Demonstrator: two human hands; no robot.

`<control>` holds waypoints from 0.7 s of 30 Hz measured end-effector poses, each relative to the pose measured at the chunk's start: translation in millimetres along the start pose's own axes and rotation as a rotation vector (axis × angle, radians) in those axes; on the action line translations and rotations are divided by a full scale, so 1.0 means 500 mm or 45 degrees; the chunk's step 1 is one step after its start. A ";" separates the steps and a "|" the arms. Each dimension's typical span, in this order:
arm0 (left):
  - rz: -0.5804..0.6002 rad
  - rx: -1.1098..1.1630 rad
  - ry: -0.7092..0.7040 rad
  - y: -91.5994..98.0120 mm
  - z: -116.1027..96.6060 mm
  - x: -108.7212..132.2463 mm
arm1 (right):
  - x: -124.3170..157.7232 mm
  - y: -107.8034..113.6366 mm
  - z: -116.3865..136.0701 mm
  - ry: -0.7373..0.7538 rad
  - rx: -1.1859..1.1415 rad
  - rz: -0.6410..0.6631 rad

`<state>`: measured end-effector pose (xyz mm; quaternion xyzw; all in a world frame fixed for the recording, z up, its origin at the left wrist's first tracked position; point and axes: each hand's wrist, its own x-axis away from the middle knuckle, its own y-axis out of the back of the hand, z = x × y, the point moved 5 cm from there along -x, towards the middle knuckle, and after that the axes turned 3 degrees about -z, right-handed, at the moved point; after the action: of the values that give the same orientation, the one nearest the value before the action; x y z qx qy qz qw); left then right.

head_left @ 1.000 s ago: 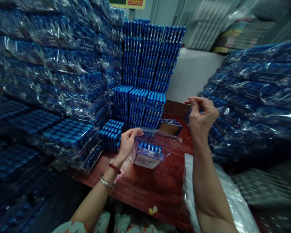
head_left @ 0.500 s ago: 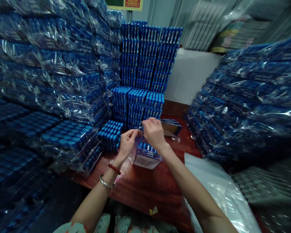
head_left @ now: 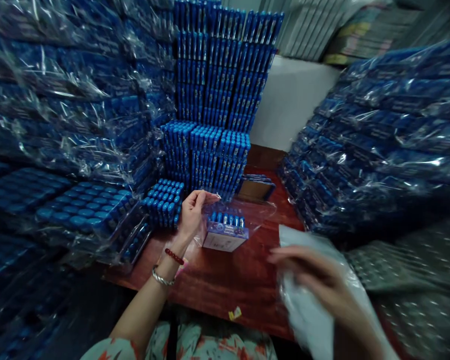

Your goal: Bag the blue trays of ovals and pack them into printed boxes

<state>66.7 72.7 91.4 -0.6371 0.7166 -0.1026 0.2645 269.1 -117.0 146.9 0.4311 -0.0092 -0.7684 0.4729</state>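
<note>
A small purple-and-white display box (head_left: pixel 225 236) with a row of slim blue capped tubes (head_left: pixel 230 220) stands on the red-brown table, inside a clear plastic bag (head_left: pixel 260 210). My left hand (head_left: pixel 193 212) is closed in a pinch on the bag's edge, just left of and above the box. Away to the right, my right hand (head_left: pixel 315 275) is over a stack of flat, whitish plastic bags (head_left: pixel 307 310). Motion smears its fingers, so whether it grips anything is unclear.
Stacked blue tubes (head_left: pixel 206 150) rise behind the box, with a smaller block (head_left: pixel 163 202) at left. Plastic-wrapped packs (head_left: pixel 78 120) tower on the left, more (head_left: pixel 382 145) on the right. Folded cardboard (head_left: pixel 255 190) lies behind the bag; a yellow scrap (head_left: pixel 234 313) sits near the table edge.
My right hand has left the bag's top and swung right and toward me, over the whitish bags. My left hand keeps its pinch. The view has shifted slightly.
</note>
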 end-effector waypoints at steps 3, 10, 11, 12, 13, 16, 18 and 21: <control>0.032 -0.003 -0.010 -0.002 -0.001 0.000 | 0.073 -0.203 -0.004 0.325 0.484 0.464; 0.277 -0.449 -0.120 0.004 -0.014 0.058 | 0.029 -0.347 -0.109 0.170 0.946 0.301; 0.325 -0.534 -0.134 0.007 -0.008 0.074 | 0.019 -0.348 -0.115 0.151 0.937 0.293; 0.369 -0.598 -0.138 0.011 0.001 0.091 | 0.011 -0.349 -0.120 0.139 0.920 0.293; 0.412 -0.641 -0.136 0.015 0.012 0.107 | 0.006 -0.348 -0.123 0.136 0.893 0.293; 0.538 -0.685 -0.150 0.026 0.048 0.148 | 0.013 -0.336 -0.134 0.165 0.692 0.277; 0.602 -0.715 -0.200 0.033 0.065 0.163 | 0.028 -0.313 -0.144 0.173 0.410 0.188; 0.674 -0.839 -0.317 0.044 0.078 0.167 | 0.049 -0.247 -0.168 0.003 -0.050 -0.141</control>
<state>63.8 3.0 27.1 -0.4894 0.8123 0.2802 0.1485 232.5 -33.6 26.0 0.4225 0.0302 -0.7929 0.4380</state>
